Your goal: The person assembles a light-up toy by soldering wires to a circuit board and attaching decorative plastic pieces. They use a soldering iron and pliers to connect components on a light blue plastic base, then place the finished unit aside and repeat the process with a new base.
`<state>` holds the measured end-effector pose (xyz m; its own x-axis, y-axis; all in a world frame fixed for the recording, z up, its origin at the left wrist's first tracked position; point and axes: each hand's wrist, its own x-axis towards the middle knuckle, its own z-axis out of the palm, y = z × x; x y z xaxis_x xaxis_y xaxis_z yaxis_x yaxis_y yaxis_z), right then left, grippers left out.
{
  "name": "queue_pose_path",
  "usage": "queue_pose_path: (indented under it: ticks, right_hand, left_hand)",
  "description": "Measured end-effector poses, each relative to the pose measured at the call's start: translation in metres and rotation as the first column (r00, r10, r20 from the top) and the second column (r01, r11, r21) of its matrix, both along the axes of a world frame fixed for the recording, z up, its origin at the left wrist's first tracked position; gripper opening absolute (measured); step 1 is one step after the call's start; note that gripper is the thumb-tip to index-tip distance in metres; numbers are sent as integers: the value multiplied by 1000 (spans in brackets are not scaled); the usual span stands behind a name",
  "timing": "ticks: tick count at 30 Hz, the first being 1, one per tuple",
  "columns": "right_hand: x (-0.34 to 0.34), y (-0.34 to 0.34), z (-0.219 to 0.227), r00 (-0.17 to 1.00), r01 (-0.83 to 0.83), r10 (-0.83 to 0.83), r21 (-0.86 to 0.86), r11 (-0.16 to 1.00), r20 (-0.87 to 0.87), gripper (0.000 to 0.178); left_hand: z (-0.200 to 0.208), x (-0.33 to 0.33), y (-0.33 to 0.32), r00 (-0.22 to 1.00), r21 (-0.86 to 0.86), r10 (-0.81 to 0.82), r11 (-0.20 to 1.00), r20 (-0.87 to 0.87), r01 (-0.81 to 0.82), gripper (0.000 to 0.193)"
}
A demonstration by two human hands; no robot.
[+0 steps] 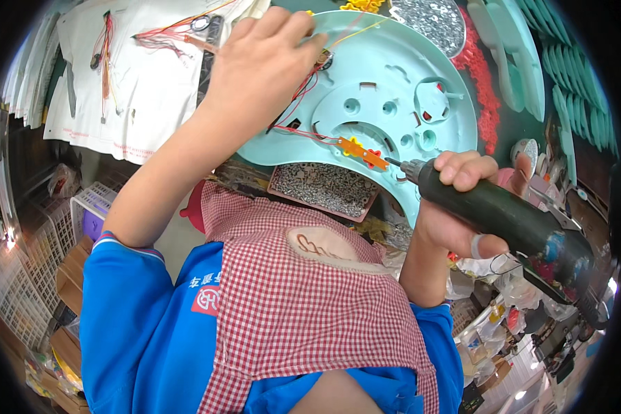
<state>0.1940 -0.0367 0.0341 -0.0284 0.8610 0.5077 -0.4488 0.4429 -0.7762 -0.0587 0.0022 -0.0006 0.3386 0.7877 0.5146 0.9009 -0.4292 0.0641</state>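
While right hand (pixel 455 207) grips a driver (pixel 504 221), bit at orange clip (pixel 366 153), left hand (pixel 259 65) lies flat, fingers loose, on teal disc (pixel 386 90), screw tray (pixel 324 188) below.

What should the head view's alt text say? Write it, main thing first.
The right hand holds a dark electric screwdriver with its bit at an orange part on a round mint-green plastic housing, which the left hand steadies; a tray of screws sits below.

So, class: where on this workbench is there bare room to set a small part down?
Bare white sheet between the wire bundles and left hand. Crowded elsewhere: turquoise disc, screw tray, stacked turquoise parts, and right hand with the screwdriver.
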Motion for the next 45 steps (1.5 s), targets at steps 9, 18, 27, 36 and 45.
queue_pose_path:
  ticks: [9, 18, 27, 36, 45]
  right_hand:
    - [15, -15, -9, 999, -16, 19, -69, 998, 49, 114]
    - [9, -12, -21, 995, -1, 4, -30, 1000, 96, 119]
    - [55, 2, 8, 998, 54, -54, -10, 998, -19, 105]
    - [89, -8, 8, 975, 220, -221, 46, 974, 31, 109]
    - [95, -10, 6, 979, 200, -202, 56, 978, 27, 104]
  left_hand:
    - [-7, 4, -9, 992, -143, -128, 982, -20, 124, 11]
    - [-6, 5, -7, 968, -134, -178, 970, 178, 203, 17]
    - [43, 17, -7, 794, -634, 90, 658, 601, 405, 18]
    - [1, 124, 26, 802, -535, -276, 624, 530, 569, 22]
    - [0, 127, 39, 687, -236, -636, 650, 352, 722, 20]
